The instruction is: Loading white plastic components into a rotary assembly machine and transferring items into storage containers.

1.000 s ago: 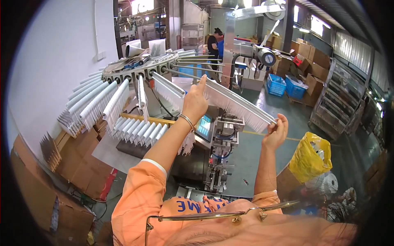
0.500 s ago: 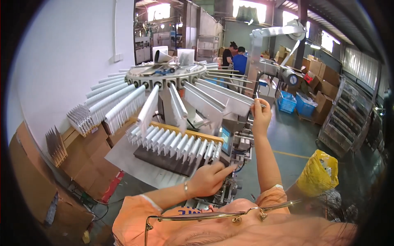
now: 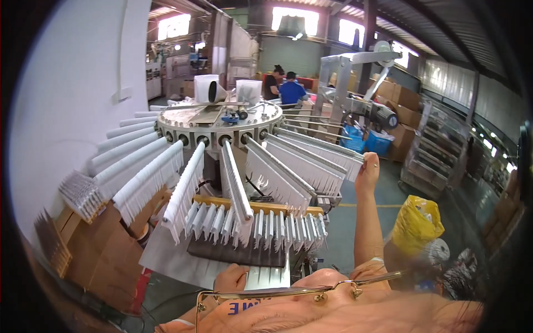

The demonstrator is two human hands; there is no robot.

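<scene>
A round metal turntable bears many rods sticking outward, each hung with a white fringed sheet. My right hand is raised at the right, its fingers closed at the outer end of one such rod. Low at the front, near the table edge, my left hand is curled in; its palm and what it may hold are hidden, partly behind the glasses frame. Between the hands and the turntable stands a wooden-backed rack with a row of short white fringed pieces over a dark pad.
Cardboard leans at the left beside a white wall. At right are a yellow bag, a metal rack cart and blue bins. A metal arm-like machine rises behind the turntable. Two people work further back.
My left hand has drawn back toward me from the machine parts, its pointing finger now curled. My right hand stays at a rod's end. The view has shifted, and the turntable's rods sit differently.
</scene>
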